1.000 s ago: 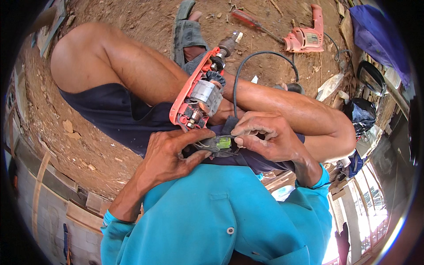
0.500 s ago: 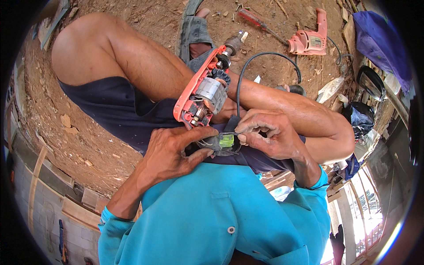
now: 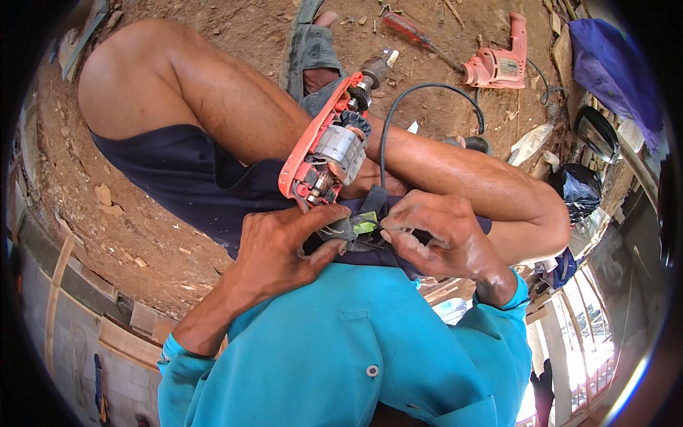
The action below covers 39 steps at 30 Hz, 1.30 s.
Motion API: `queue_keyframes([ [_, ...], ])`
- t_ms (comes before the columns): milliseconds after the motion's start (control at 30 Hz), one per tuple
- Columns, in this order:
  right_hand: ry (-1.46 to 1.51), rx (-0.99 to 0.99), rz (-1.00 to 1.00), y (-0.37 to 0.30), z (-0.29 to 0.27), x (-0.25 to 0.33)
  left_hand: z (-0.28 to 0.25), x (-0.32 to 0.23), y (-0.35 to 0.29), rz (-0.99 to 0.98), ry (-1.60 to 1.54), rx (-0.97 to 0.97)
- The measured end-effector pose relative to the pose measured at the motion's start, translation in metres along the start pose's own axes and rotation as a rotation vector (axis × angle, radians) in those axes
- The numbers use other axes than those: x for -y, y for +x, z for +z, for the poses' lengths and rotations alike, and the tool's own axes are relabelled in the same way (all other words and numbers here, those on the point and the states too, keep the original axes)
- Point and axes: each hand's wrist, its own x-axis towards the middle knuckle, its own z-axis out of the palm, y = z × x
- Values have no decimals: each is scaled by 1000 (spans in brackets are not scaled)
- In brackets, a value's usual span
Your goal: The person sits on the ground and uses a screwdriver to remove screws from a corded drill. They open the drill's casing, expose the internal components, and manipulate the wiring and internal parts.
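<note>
An opened electric drill [image 3: 334, 146] lies across my lap, its red half-shell showing the motor and gears, with the chuck pointing away. My left hand [image 3: 281, 242] pinches the drill's dark trigger switch [image 3: 343, 230] between thumb and fingers. Thin pale wires show beside that thumb. A bright green piece [image 3: 366, 223] sits at the switch's right side, tilted. My right hand [image 3: 441, 231] is closed in a pinch at the end of a thin dark wire [image 3: 375, 223] beside the green piece. A black power cord [image 3: 385, 135] curves up from there over my leg.
On the dirt ground ahead lie a pink-red drill housing half [image 3: 498, 67], a screwdriver [image 3: 409, 30] with a red handle, and several loose screws. To the right are a purple cloth [image 3: 615, 67], a round dark-rimmed mirror [image 3: 597, 134] and a black plastic bag [image 3: 578, 192].
My right hand has shifted slightly down, its fingers lower on the wire. The green piece has tilted upward at its right end. My left hand keeps its hold on the switch.
</note>
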Motion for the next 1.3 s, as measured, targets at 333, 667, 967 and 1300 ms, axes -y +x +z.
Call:
queue_keyframes([
  [333, -167, 74, -38, 3, 4, 18, -1, -5, -3, -102, 24, 54],
  [667, 135, 12, 14, 12, -9, -16, -4, -2, -3, -56, 46, 58],
  [967, 198, 52, 17, 15, -9, -33, -3, 3, -1, -49, 12, 71],
  [1300, 149, 88, 28, 21, -13, -30, -5, 4, 1, -18, -14, 71],
])
